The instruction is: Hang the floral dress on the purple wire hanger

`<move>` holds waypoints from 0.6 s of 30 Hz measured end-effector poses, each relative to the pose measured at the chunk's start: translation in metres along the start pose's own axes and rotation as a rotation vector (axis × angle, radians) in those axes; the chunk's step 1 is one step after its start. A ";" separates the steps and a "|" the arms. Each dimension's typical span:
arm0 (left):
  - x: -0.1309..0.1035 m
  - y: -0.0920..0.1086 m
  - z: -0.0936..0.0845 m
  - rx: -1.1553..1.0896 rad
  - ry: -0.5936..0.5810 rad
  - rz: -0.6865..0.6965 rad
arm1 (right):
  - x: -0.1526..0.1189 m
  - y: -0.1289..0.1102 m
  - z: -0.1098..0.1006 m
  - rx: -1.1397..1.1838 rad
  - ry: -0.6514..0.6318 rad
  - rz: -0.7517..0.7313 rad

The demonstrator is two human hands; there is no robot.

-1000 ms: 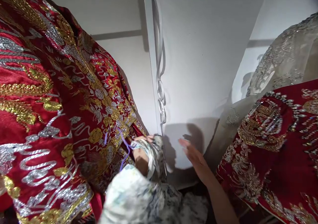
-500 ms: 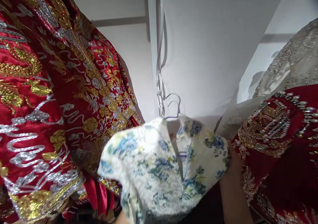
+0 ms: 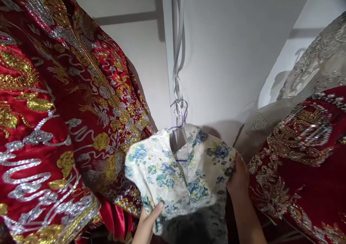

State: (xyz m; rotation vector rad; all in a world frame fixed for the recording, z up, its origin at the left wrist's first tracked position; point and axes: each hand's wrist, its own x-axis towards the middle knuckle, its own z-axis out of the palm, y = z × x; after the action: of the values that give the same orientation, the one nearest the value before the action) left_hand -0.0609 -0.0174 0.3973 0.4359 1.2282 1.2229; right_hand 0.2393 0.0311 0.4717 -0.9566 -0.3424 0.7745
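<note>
The left hand (image 3: pixel 150 220) pinches the side of the floral garment (image 3: pixel 173 175) (white, with blue flowers); the right hand (image 3: pixel 239 175) grips its other sleeve. It hangs on a purple hanger (image 3: pixel 185 111), between red embroidered clothes (image 3: pixel 102 103)

Between the left hand (image 3: pixel 151 218) and the right hand (image 3: pixel 239 175), the white cloth top with blue flowers (image 3: pixel 167 175) filled the gap. Above them, open room lay before the smooth white wall panel (image 3: pixel 221 56), though the looped white cable (image 3: pixel 180 38) and purple wire hanger (image 3: pixel 185 114) obstructed its left part. Left of the left hand, the red satin jacket embroidered in gold and silver (image 3: pixel 108 103) blocked passage; the red beaded garment (image 3: pixel 297 179) crowded the right hand's outer side.
</note>
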 end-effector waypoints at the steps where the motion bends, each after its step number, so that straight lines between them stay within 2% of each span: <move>1: 0.001 -0.003 0.001 0.020 0.008 0.026 | -0.001 0.005 -0.007 -0.039 0.021 -0.024; 4: 0.011 -0.006 0.005 0.082 0.024 0.084 | -0.003 0.013 -0.024 -0.156 0.145 -0.149; 6: 0.020 -0.007 0.008 0.105 0.008 0.073 | -0.003 0.012 -0.029 -0.179 0.249 -0.289; 8: 0.027 -0.006 0.011 0.112 -0.017 0.046 | -0.005 0.010 -0.032 -0.204 0.344 -0.442; 10: 0.028 -0.004 0.016 0.096 -0.038 0.021 | -0.014 0.015 -0.029 -0.316 0.360 -0.489; 11: 0.027 -0.002 0.019 0.085 -0.050 0.008 | -0.021 0.021 -0.026 -0.383 0.288 -0.439; 12: 0.024 0.000 0.022 0.076 -0.067 -0.010 | -0.029 0.030 -0.022 -0.447 0.153 -0.335; 15: 0.013 0.007 0.030 0.089 -0.128 -0.077 | -0.056 0.065 -0.005 -0.570 -0.404 0.115; 17: 0.006 0.008 0.034 0.104 -0.147 -0.101 | -0.069 0.086 0.005 -0.642 -0.637 0.299; 18: 0.004 0.007 0.036 0.098 -0.143 -0.104 | -0.073 0.094 0.009 -0.667 -0.715 0.333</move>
State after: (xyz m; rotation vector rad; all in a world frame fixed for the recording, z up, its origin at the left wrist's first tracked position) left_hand -0.0338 0.0003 0.4143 0.5166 1.1763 1.0292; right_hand 0.1433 0.0154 0.4034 -1.3539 -1.1340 1.3480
